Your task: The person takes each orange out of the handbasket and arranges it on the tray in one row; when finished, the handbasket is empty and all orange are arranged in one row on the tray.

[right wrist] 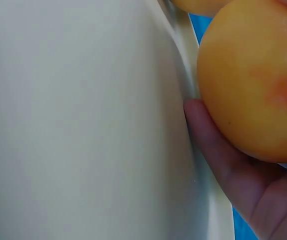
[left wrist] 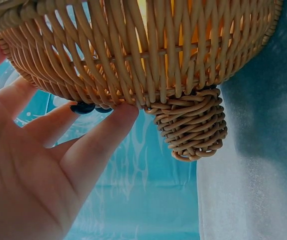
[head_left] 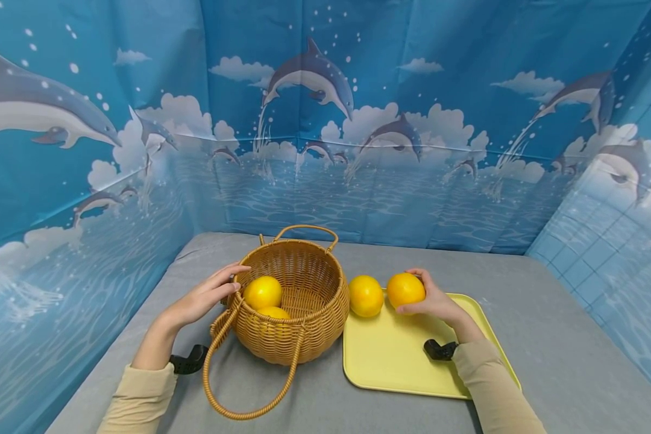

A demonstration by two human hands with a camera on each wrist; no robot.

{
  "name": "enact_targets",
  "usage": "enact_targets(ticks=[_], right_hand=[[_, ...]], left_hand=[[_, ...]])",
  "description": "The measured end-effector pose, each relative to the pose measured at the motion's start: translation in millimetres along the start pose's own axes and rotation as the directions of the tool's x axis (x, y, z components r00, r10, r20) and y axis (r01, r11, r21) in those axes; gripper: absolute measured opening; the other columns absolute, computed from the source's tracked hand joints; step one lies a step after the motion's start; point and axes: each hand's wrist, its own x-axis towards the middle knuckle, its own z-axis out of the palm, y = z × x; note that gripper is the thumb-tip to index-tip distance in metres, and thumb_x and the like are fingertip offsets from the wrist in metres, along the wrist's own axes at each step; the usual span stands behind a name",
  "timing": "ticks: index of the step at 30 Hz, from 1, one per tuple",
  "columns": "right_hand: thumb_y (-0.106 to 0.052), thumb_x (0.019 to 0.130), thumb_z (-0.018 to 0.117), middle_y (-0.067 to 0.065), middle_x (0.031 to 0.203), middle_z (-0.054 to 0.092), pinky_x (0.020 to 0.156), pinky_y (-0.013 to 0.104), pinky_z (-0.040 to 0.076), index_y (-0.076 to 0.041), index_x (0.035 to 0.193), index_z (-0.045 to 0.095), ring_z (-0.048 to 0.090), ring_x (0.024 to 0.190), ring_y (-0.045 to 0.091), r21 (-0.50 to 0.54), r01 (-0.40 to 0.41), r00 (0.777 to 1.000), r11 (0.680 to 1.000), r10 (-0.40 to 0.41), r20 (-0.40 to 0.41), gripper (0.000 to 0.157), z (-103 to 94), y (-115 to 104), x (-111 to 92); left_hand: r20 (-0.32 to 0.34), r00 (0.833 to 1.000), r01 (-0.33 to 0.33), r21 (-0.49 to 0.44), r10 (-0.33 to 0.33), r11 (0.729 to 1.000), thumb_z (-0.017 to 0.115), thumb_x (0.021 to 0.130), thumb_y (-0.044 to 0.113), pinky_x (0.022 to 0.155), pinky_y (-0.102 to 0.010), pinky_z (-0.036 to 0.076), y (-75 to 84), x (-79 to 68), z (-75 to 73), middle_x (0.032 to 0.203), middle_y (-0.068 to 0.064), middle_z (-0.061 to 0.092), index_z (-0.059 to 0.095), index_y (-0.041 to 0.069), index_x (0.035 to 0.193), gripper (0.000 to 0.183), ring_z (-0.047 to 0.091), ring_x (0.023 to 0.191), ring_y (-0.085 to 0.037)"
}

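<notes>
A round wicker basket [head_left: 317, 328] stands on the grey cloth, with one orange [head_left: 263, 292] and part of another orange [head_left: 273, 312] visible inside. My left hand [head_left: 203, 296] rests against its left rim, fingers spread and extended; in the left wrist view the fingertips touch the woven wall [left wrist: 118, 55]. Over the far edge of a yellow tray [head_left: 396, 361], my right hand [head_left: 431, 301] grips an orange [head_left: 405, 289] between thumb and fingers. That same fruit fills the right edge of the right wrist view. Between it and the basket sits another orange [head_left: 366, 296].
One looped basket handle [head_left: 249, 415] hangs down toward the front, and the other handle [head_left: 306, 227] stands up at the back. A woven peg-like piece [left wrist: 191, 125] juts from the basket's side. Blue dolphin-print curtains [head_left: 390, 193] enclose the grey surface [head_left: 564, 337] at the back and sides.
</notes>
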Motion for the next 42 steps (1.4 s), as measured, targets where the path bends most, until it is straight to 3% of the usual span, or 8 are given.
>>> enact_targets(ticks=[12, 16, 22, 35, 42], right_hand=[[-0.016, 0.076, 0.079, 0.024, 0.135, 0.033, 0.079, 0.042, 0.043, -0.015, 0.146, 0.02, 0.049, 0.103, 0.035, 0.009, 0.007, 1.0, 1.0, -0.007, 0.004, 0.091, 0.6, 0.9, 3.2], [-0.017, 0.073, 0.081, 0.022, 0.136, 0.033, 0.081, 0.041, 0.042, -0.015, 0.144, 0.022, 0.048, 0.105, 0.035, 0.007, 0.008, 1.0, 1.0, -0.008, 0.01, 0.092, 1.0, -1.3, 1.4], [-0.018, 0.069, 0.085, 0.023, 0.135, 0.035, 0.083, 0.042, 0.042, -0.012, 0.142, 0.024, 0.047, 0.106, 0.037, 0.005, 0.006, 1.0, 1.0, -0.006, 0.016, 0.095, 2.5, -6.6, -0.8], [-0.018, 0.068, 0.085, 0.025, 0.131, 0.037, 0.082, 0.044, 0.041, -0.008, 0.141, 0.021, 0.047, 0.104, 0.035, -0.081, -0.004, 0.999, 0.997, 0.008, 0.049, 0.098, 4.0, -12.9, -2.0], [-0.023, 0.069, 0.085, 0.024, 0.136, 0.035, 0.089, 0.049, 0.038, -0.012, 0.145, 0.021, 0.044, 0.111, 0.037, -0.117, -0.019, 0.997, 0.993, 0.027, 0.067, 0.1, 4.9, -11.1, -2.2]], left_hand=[[-0.005, 1.0, -0.002, -0.004, 0.002, 1.0, 0.037, 0.103, 0.028, 0.085, -0.052, 0.039, 0.1, 0.8, -0.1, 0.154, -0.02, 0.011, 0.034, 0.007, 0.144, 0.047, 0.027, 0.129, -0.041], [-0.004, 1.0, -0.002, 0.0, 0.002, 1.0, 0.037, 0.103, 0.029, 0.087, -0.051, 0.037, 0.1, 0.9, -0.2, 0.154, -0.02, 0.01, 0.034, 0.007, 0.144, 0.047, 0.021, 0.134, -0.041], [-0.003, 1.0, -0.003, -0.003, 0.003, 1.0, 0.037, 0.103, 0.029, 0.084, -0.05, 0.039, 0.1, 0.8, 0.0, 0.154, -0.02, 0.01, 0.034, 0.007, 0.144, 0.047, 0.024, 0.132, -0.041], [0.0, 1.0, -0.007, -0.005, 0.007, 1.0, 0.038, 0.103, 0.028, 0.085, -0.051, 0.039, -0.9, 0.3, 0.1, 0.154, -0.019, 0.011, 0.035, 0.01, 0.144, 0.045, 0.03, 0.127, -0.041], [-0.003, 1.0, -0.004, -0.006, 0.004, 1.0, 0.038, 0.103, 0.027, 0.079, -0.049, 0.042, 0.0, 0.2, 0.2, 0.154, -0.019, 0.011, 0.034, 0.007, 0.144, 0.046, 0.042, 0.108, -0.034]])
